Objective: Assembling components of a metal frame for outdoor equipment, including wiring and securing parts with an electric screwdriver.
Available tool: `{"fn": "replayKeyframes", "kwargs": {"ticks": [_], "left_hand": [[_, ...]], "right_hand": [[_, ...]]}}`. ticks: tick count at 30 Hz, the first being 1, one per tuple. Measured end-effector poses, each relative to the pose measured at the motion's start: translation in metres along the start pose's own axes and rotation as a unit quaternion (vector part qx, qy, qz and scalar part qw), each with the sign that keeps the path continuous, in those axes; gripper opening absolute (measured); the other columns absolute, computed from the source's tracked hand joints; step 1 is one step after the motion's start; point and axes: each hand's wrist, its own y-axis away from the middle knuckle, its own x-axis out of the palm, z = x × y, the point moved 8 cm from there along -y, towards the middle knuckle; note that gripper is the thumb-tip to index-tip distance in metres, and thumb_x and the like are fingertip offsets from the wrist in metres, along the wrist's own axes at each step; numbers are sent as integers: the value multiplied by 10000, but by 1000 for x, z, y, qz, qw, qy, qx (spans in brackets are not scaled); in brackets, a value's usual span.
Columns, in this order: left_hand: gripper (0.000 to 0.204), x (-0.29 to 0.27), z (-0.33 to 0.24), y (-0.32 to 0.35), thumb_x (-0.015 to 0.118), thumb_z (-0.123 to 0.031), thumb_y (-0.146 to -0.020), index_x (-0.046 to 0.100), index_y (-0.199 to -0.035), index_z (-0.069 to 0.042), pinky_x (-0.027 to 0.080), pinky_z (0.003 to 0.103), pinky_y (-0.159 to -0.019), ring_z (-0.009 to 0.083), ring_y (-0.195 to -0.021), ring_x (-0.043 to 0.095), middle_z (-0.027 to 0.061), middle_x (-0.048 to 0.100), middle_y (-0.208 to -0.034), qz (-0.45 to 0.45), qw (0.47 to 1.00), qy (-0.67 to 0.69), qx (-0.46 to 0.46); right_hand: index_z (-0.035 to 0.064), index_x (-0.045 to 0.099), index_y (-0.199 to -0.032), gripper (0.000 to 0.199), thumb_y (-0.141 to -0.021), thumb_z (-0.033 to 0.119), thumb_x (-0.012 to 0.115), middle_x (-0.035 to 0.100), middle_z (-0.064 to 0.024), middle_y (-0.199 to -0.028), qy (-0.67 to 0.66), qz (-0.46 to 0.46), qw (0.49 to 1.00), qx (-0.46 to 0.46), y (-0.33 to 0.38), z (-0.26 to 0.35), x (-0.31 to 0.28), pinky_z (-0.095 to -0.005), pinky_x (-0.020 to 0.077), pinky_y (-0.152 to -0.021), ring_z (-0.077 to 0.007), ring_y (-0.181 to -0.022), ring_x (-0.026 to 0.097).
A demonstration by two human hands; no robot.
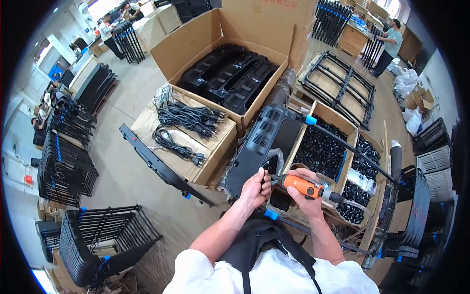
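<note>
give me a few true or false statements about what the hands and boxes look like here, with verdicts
1. The right hand grips an orange power screwdriver. True.
2. The left hand rests on the coiled black power cords. False: it is at the lower edge of a black plastic panel, near the tool's tip; the cords lie apart on a closed carton.
3. The large open cardboard box holds black moulded panels. True.
4. The wooden crate beside the hands holds white parts. False: it holds small black parts.
5. The screwdriver lies unused on the floor. False: it is held in the right hand.
</note>
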Motion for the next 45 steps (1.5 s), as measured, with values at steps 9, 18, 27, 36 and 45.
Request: {"fn": "replayKeyframes", "kwargs": {"ticks": [9,18,27,36,45], "left_hand": [[204,-8,-42,-28,594,-319,-1129,614,-1087,-121,323,242,-485,100,-608,445,-9,557,-818,-14,997,70,-4],[298,-3,-78,-42,552,-391,-1142,640,-1155,-106,348,237,-495,96,-621,473,-10,574,-839,-19,996,84,11],[238,-29,-73,-50,515,-281,-1158,639,-1214,-85,405,240,-559,97,-676,543,3,641,-906,-1,999,-35,-2],[272,-28,-72,-53,487,-311,-1172,633,-1203,-84,369,208,-528,46,-648,505,-33,617,-864,31,998,-51,-11],[311,-30,-65,-51,478,-312,-1175,670,-1215,-72,363,211,-528,43,-636,476,-62,584,-813,47,993,-103,-42]], "right_hand": [[9,517,-1397,536,-926,6,775,674,-171,-1352,17,-22,1000,9,-40,-20,40,-403,522,-1123,-242,-1259,660],[13,526,-1394,537,-926,11,788,683,-176,-1357,72,-44,996,34,-87,-30,75,-408,531,-1117,-247,-1258,664],[16,560,-1401,541,-916,9,799,710,-168,-1322,123,-58,987,87,-155,-52,97,-381,547,-1088,-222,-1213,682],[25,592,-1372,518,-908,71,818,714,-146,-1305,164,-16,976,140,-181,-68,120,-366,542,-1079,-206,-1195,687],[53,660,-1312,446,-898,85,824,743,-102,-1193,250,66,959,115,-195,-61,138,-334,583,-984,-185,-1096,719]]}}
